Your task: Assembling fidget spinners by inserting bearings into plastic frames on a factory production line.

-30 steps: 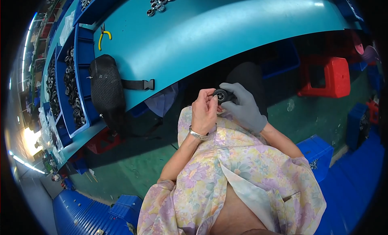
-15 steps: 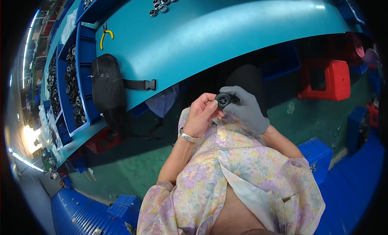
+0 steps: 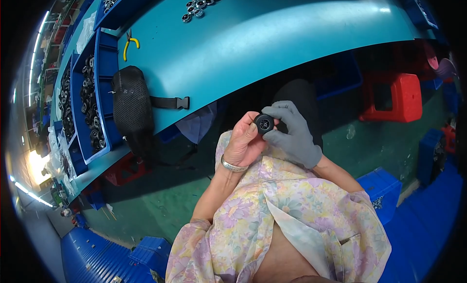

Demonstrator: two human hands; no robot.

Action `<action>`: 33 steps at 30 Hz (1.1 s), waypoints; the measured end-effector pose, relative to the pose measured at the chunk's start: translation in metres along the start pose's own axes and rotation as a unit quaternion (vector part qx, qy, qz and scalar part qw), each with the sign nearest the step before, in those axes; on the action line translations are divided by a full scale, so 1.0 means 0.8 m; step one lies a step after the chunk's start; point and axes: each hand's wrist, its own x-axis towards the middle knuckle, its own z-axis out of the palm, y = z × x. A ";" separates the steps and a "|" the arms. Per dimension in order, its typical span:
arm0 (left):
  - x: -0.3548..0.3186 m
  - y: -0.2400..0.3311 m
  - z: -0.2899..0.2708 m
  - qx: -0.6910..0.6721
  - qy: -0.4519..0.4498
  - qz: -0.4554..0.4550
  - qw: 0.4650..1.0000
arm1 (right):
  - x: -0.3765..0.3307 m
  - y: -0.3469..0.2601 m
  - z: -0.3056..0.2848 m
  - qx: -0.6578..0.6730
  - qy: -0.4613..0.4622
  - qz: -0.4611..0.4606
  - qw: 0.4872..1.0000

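Left hand [image 3: 243, 147], black wheel [image 3: 264, 124] between thumb and fingers

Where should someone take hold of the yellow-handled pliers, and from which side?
Probably around both yellow handles, coming from above and the right. The pliers lie with handles spread toward the near side; a blue compartmented bin stands close on the left and a black mesh bag just past the handle ends, while bare table is on the right.
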 end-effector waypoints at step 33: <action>-0.003 -0.003 0.038 0.769 0.042 0.284 0.571 | -0.006 -0.001 -0.003 0.239 -0.014 0.271 0.932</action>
